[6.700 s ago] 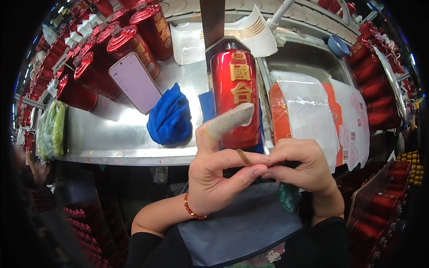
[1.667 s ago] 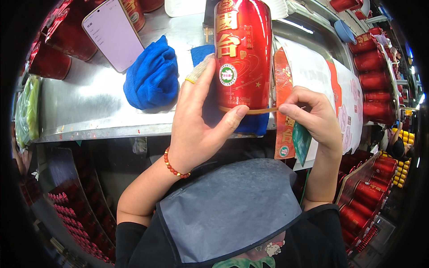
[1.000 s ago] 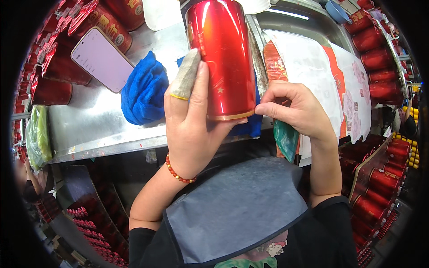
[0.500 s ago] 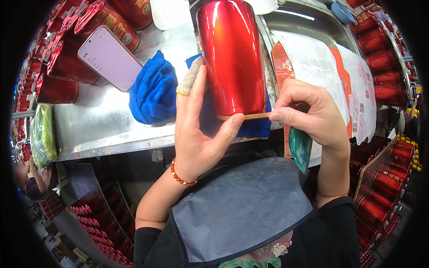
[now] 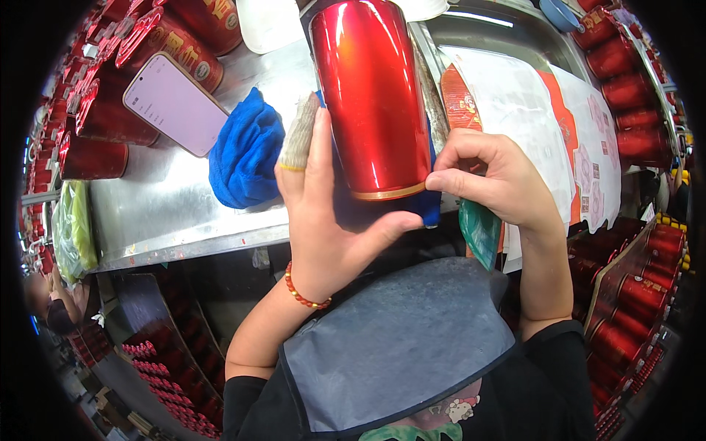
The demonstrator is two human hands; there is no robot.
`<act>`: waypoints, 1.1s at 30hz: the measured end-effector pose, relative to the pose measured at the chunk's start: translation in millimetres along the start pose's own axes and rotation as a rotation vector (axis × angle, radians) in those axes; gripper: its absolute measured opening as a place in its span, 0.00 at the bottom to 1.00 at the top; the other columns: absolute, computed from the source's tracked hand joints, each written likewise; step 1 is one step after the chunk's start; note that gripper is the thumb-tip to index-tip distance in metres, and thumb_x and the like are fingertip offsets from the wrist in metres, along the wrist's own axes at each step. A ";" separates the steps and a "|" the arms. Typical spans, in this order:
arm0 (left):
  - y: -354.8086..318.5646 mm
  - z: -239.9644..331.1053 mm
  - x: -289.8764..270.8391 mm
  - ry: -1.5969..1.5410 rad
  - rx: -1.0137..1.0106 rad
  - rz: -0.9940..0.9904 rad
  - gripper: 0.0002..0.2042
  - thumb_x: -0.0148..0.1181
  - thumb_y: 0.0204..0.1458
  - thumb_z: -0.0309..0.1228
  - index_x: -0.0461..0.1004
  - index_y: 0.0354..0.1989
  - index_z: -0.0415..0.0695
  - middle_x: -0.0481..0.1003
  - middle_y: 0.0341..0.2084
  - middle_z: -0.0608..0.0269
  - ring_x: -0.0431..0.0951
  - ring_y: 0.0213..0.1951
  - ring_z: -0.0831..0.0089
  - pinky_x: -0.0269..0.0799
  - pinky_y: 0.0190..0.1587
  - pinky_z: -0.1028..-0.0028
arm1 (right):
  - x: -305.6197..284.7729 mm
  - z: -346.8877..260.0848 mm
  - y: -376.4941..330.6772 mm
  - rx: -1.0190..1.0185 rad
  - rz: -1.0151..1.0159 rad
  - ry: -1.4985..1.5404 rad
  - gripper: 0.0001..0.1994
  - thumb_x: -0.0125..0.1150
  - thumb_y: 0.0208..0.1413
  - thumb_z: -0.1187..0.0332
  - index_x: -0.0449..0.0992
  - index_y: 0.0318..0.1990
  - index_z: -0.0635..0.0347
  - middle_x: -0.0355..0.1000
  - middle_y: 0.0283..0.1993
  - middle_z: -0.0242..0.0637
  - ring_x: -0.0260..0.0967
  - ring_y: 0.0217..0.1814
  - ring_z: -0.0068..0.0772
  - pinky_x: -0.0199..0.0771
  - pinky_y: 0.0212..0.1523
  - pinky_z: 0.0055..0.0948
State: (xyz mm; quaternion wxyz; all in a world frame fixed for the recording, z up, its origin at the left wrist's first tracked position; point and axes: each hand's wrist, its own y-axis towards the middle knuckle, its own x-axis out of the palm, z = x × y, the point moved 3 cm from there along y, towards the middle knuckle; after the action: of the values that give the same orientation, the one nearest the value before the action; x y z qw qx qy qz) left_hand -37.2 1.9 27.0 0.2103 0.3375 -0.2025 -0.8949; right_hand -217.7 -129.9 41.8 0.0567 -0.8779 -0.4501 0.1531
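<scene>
A glossy red metal-looking cylinder (image 5: pixel 371 103) lies on a blue cloth with its near end toward me. Round that near rim runs a thin tan strip (image 5: pixel 390 195). My left hand (image 5: pixel 323 213) is spread at the cylinder's left side, its thumb stretched out below the rim and apart from it. A knitted cover (image 5: pixel 298 136) sits on one of its fingers. Thumb and forefinger of my right hand (image 5: pixel 493 176) are pinched together at the rim's right end, where the strip's end seems to be; the fingertips hide it.
Left of the cylinder are a crumpled blue cloth (image 5: pixel 246 154), a phone (image 5: pixel 176 103) and several red cans (image 5: pixel 110 110). White printed sheets (image 5: pixel 507 117) lie to the right. A glossy green thing (image 5: pixel 479 231) hangs below my right hand. More red cans stand at both sides.
My left thumb has come off the strip and dropped lower. My right hand has moved left to the rim, and the strip that stuck out now lies along it. The cylinder has shifted slightly left.
</scene>
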 end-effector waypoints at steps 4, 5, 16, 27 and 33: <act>4.8 11.9 7.6 0.243 0.099 -0.008 0.49 0.82 0.37 0.42 0.65 0.71 0.38 0.63 0.70 0.49 0.63 0.66 0.50 0.62 0.67 0.60 | -0.5 3.0 0.4 0.041 -0.027 0.039 0.07 0.71 0.59 0.70 0.80 0.33 0.64 0.70 0.33 0.26 0.65 0.34 0.14 0.65 0.35 0.19; 6.4 10.0 8.2 0.265 0.102 -0.017 0.50 0.82 0.37 0.43 0.64 0.72 0.39 0.63 0.70 0.49 0.64 0.66 0.52 0.59 0.67 0.60 | -0.9 2.4 -0.1 0.031 -0.030 0.034 0.07 0.71 0.59 0.70 0.80 0.33 0.64 0.70 0.33 0.26 0.65 0.34 0.14 0.65 0.35 0.19; 2.6 -4.8 3.6 0.170 0.064 -0.010 0.51 0.82 0.39 0.40 0.62 0.72 0.35 0.65 0.68 0.46 0.67 0.65 0.51 0.64 0.66 0.61 | -5.2 4.3 -1.8 0.030 -0.047 0.128 0.06 0.71 0.59 0.71 0.81 0.33 0.64 0.68 0.34 0.26 0.64 0.35 0.15 0.64 0.37 0.19; -14.5 -18.8 -5.2 0.020 -0.038 -0.107 0.43 0.75 0.49 0.30 0.59 0.73 0.33 0.65 0.68 0.43 0.67 0.66 0.49 0.64 0.67 0.61 | -0.3 3.0 2.4 0.095 -0.075 0.100 0.09 0.71 0.60 0.69 0.79 0.32 0.63 0.70 0.33 0.24 0.65 0.35 0.13 0.64 0.36 0.19; -32.7 12.8 -12.4 0.205 0.303 0.002 0.20 0.72 0.46 0.23 0.84 0.51 0.42 0.78 0.51 0.57 0.79 0.50 0.58 0.78 0.51 0.67 | 1.2 8.2 5.0 0.108 -0.087 0.106 0.08 0.71 0.59 0.69 0.79 0.32 0.63 0.71 0.32 0.24 0.66 0.34 0.14 0.66 0.36 0.19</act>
State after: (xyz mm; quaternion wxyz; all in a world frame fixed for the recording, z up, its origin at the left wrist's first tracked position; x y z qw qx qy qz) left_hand -45.4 38.3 25.7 0.1774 0.4546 -0.3129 -0.8148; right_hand -215.8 -132.2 32.6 0.1344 -0.8600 -0.4754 0.1277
